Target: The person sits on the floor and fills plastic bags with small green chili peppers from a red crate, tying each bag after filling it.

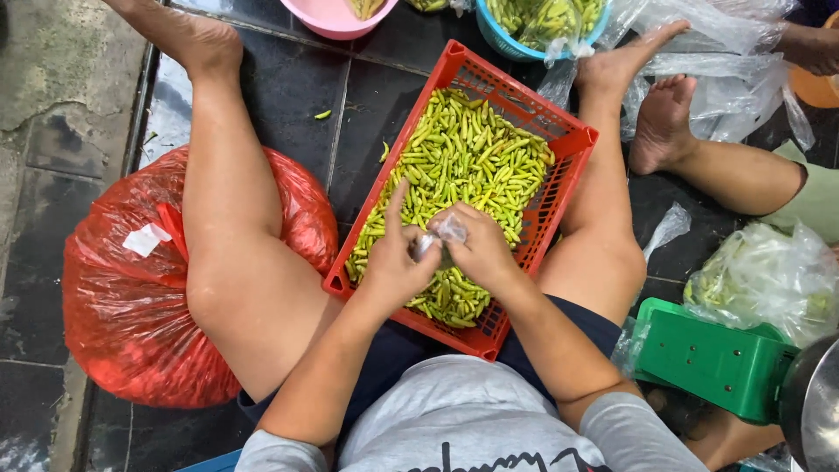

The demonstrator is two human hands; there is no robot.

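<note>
A red plastic crate (572, 144) full of small green chillies (463, 153) lies between my legs on the dark tiled floor. Over its near end my left hand (395, 262) and my right hand (476, 245) meet, both pinching a small clear plastic bag (444, 232). My left index finger points up. What is inside the bag is hidden by my fingers.
A big red sack (122, 297) sits under my left leg. A green scale (712, 358) and a clear bag of chillies (769, 275) are at right. A pink bowl (332, 19) and a blue basket (507, 39) stand at the top. Another person's feet (664, 122) rest by loose plastic bags (725, 61).
</note>
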